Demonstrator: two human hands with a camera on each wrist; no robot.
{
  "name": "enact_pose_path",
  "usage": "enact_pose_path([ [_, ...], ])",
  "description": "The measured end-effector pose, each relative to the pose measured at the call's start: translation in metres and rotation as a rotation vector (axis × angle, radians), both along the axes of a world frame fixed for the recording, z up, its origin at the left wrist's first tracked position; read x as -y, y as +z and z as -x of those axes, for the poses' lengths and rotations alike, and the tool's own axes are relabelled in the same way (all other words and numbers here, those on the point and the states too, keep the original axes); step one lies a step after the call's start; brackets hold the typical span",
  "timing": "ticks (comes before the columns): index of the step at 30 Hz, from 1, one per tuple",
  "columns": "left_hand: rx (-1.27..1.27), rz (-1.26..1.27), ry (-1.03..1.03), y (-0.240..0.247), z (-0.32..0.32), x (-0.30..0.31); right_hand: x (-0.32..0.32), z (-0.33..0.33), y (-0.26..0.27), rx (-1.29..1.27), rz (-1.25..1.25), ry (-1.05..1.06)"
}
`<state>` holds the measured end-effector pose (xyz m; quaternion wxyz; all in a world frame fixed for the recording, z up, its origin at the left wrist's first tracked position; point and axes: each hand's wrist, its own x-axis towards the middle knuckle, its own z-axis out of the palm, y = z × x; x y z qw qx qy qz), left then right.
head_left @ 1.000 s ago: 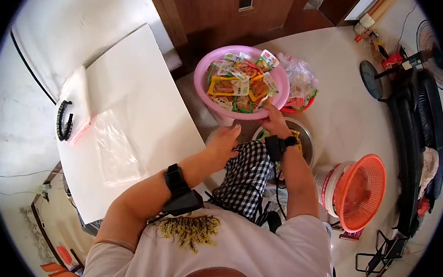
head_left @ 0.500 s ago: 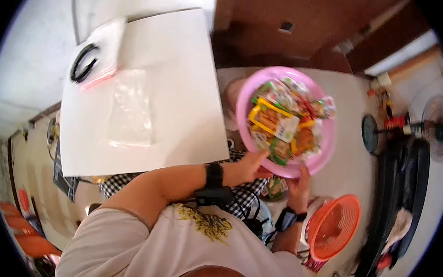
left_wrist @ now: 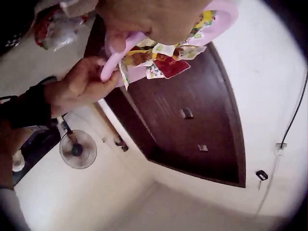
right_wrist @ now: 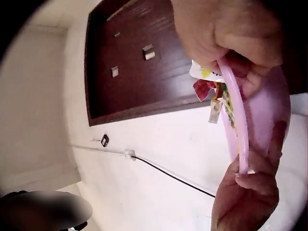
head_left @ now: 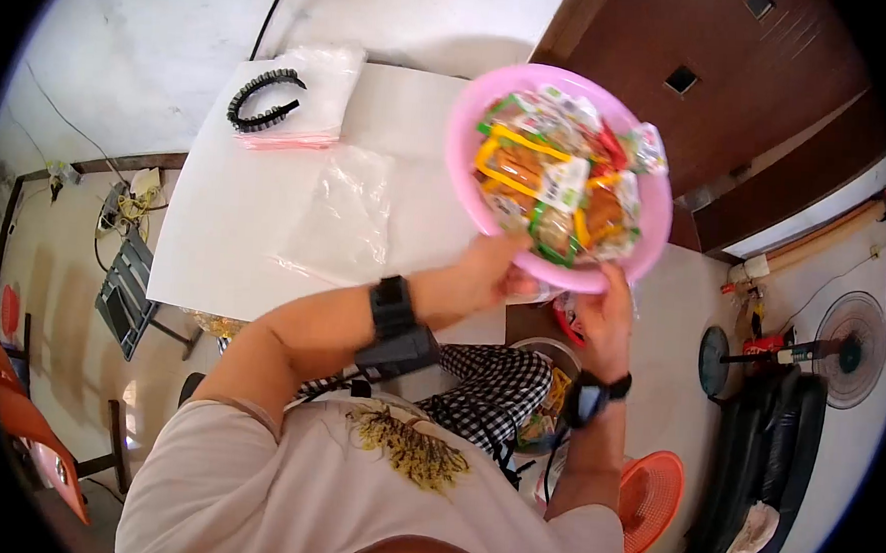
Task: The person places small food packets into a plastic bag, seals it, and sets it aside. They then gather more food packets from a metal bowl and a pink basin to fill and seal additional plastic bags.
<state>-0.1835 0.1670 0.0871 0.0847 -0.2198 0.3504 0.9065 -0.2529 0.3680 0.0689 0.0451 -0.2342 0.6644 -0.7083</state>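
At left end of white table: black curved band lying on stack of clear bags. Loose clear bag flat at mid-table. Left hand: fingers curled under near rim of pink basin, thumb over rim. Basin held in air above table's right edge, heaped with snack packets. Right hand: just beside left hand, thumb and fingers clamped on same near rim. Orange basket on floor, lower right. Fan at far right.

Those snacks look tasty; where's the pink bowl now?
Head view, upper right of centre: the pink bowl is held at its near rim by the left hand and right hand, by the white table.
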Motion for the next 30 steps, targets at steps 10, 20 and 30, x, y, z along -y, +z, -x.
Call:
enact_pose_path([
  [10,-0.068,0.183,0.347,-0.007,0.019,0.164,0.218,0.086,-0.03,0.868,0.516,0.045],
  [20,-0.342,0.805,0.426,-0.009,-0.121,0.237,0.206,0.047,-0.024,0.915,0.37,0.11],
  [30,-0.469,1.915,0.171,-0.028,-0.185,0.211,0.203,-0.098,-0.057,-0.436,-0.594,0.197],
])
